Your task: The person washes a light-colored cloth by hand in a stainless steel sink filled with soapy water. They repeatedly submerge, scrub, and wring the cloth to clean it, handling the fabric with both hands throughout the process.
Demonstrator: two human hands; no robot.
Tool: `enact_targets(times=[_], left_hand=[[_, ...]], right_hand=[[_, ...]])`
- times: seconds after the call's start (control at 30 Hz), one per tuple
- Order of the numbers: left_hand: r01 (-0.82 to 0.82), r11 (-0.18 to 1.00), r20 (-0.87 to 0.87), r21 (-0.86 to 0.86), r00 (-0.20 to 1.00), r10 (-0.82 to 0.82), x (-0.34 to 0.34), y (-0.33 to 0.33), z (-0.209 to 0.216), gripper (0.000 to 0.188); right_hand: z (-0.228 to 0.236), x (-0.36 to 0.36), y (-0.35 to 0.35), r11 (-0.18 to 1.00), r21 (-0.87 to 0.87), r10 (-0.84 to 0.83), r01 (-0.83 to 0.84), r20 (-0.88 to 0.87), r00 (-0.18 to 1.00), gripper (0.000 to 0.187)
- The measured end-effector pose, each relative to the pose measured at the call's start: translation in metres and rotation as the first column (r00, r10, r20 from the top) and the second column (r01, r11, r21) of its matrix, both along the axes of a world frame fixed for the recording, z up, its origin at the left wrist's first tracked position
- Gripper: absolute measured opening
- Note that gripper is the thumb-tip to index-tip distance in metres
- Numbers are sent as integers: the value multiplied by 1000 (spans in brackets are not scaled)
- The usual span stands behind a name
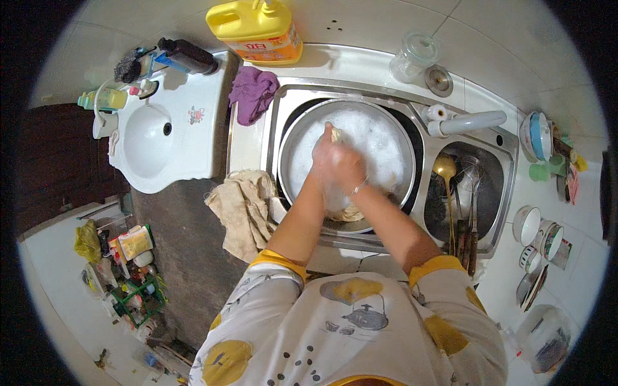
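A round metal basin [283, 154] full of white suds [376, 138] sits in the larger sink bowl. Above the suds my two hands are pressed together. My left hand [324, 153] is closed, thumb upward, and a pale cream bit of cloth [336, 135] pokes out beside it. My right hand [348, 167], a little blurred, is closed against the left one, with a thin bracelet at its wrist. More cream cloth [349, 213] lies at the basin's near side, partly under the suds. How far the cloth runs inside my hands is hidden.
A grey faucet [473, 122] reaches over the smaller bowl, which holds a gold ladle [445, 168] and other utensils. A beige towel [241, 209] and purple cloth [253, 93] lie left. Behind stand a yellow jug [261, 35] and glass jar [412, 58]; bowls [526, 224] stand right.
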State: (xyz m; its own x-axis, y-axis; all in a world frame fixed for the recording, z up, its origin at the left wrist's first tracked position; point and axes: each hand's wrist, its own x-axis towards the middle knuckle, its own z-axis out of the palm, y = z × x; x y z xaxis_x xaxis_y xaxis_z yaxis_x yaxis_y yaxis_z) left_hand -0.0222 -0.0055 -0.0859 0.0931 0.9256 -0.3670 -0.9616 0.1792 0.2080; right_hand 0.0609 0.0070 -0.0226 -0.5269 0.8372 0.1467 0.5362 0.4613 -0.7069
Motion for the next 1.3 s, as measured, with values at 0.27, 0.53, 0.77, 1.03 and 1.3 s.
enact_targets(times=[0.27,0.53,0.77,1.03,1.3], left_hand=[[-267,897,-428,-351,898,100,11,-13,64,24],[-98,829,-825,-550,-92,-558,-25,-16,-7,45],[-253,807,-740,-533,601,-301,-30,-7,17,24],[-131,900,-365,-416,930,-34,25,-5,51,43],[-12,944,-208,-330,976,-60,9,-13,23,43]], right_hand=[[-52,36,83,772,-551,-258,316,182,949,38],[-115,58,50,977,-191,155,-99,304,940,35],[-42,28,45,958,-287,-42,-15,-192,980,28],[-31,13,34,883,-429,-233,188,-54,971,18],[-21,0,4,992,-129,15,-7,57,998,34]])
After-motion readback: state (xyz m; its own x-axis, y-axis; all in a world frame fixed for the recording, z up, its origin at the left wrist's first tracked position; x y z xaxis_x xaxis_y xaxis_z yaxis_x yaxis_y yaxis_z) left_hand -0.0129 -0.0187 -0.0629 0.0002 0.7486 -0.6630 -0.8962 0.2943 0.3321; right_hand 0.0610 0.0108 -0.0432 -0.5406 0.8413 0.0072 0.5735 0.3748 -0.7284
